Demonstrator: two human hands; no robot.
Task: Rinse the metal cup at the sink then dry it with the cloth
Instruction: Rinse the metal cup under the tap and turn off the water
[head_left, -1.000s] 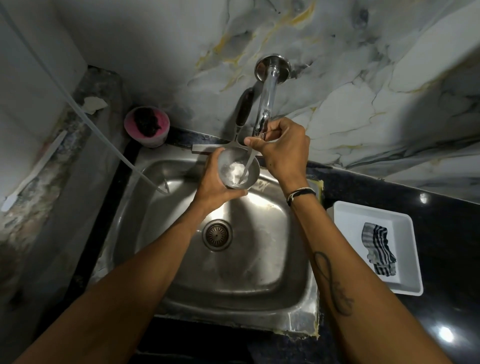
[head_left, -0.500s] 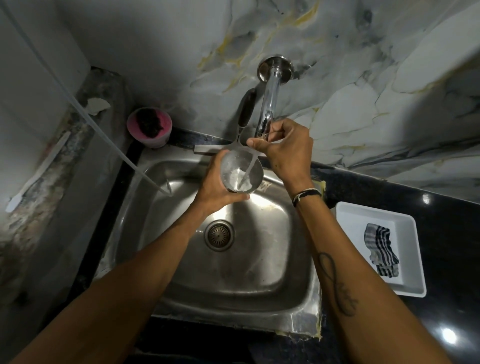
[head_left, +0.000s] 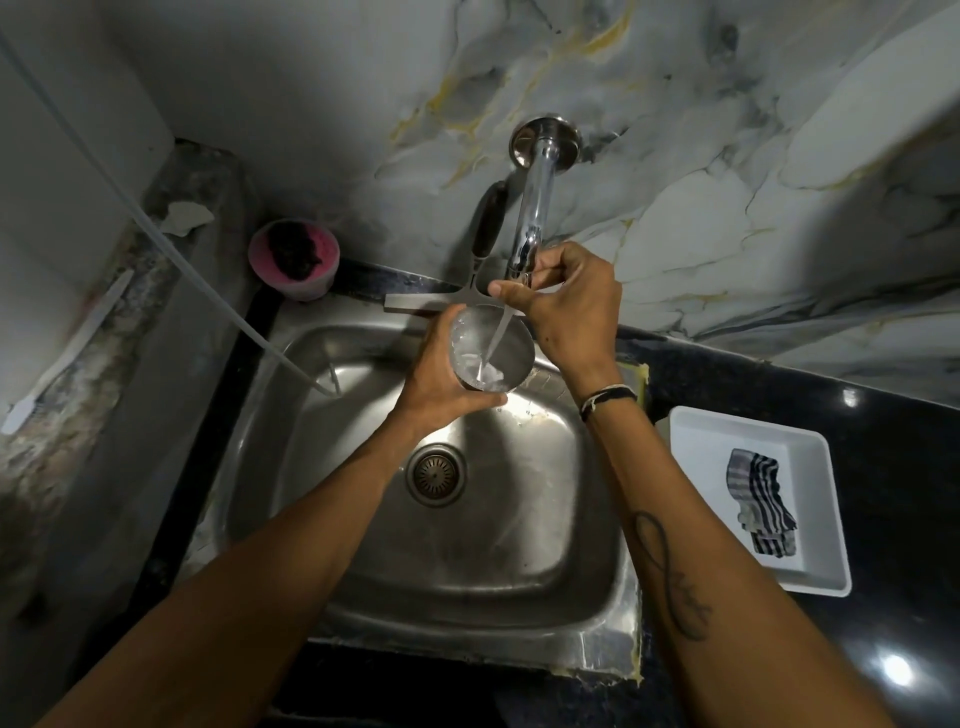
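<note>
Rinsing was under way, as I judged it: water ran from the tap (head_left: 531, 228) into the cup (head_left: 493, 349), and the drying step had not begun.

Done so far, by what showed: the cup was at the sink (head_left: 597, 519) and under the stream, with water pooling white at its bottom. Left, by my reckoning: finishing the rinse, shutting the tap, emptying the cup, then fetching the cloth (head_left: 761, 504) and wiping the cup dry.

Left hand (head_left: 441, 382): curled around the cup's near side and base, fingers wrapped under it, thumb along the rim. It gripped the cup firmly and held it tilted, mouth toward me, above the basin and just below the spout.

Right hand (head_left: 563, 306): closed in a pinch at the tap's tip, thumb and forefinger pressed on the spout end just above the cup's rim. Whether it was steering the flow or turning a valve I could not tell. It did not touch the cup.

Cloth: striped, folded, lying in a white tray (head_left: 691, 431) well to the right of the right hand, on the dark counter, untouched.

Drain (head_left: 435, 473): below the left wrist, open.
</note>
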